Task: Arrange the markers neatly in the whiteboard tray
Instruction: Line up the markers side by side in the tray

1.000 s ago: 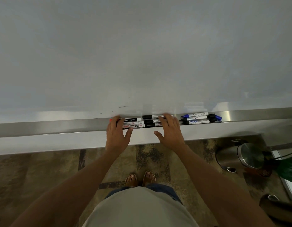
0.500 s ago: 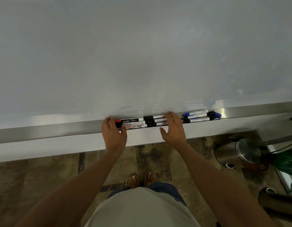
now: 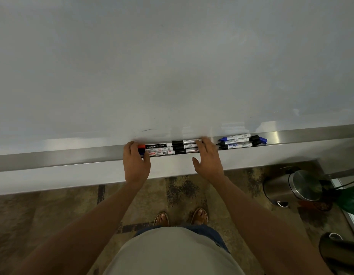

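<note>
A steel whiteboard tray (image 3: pixel 73 155) runs across the view below the whiteboard (image 3: pixel 172 66). In its middle, several black-and-white markers (image 3: pixel 162 149) lie end to end in three parallel rows, one with a red cap. My left hand (image 3: pixel 135 165) cups their left ends, fingers bent over the caps and thumb at the front. My right hand (image 3: pixel 208 159) lies with straight fingers over their right ends. Further right, a second bunch of blue and black markers (image 3: pixel 235 141) lies slightly fanned, untouched.
A steel pedal bin (image 3: pixel 291 185) stands on the patterned floor at the right, with a green object (image 3: pixel 350 201) beside it. A dark rounded object (image 3: pixel 338 253) shows at the bottom right. My sandalled feet are below the tray.
My left hand has slid left off the marker bodies to their ends, uncovering the labels. My right hand stays on the right ends. The rows look straighter.
</note>
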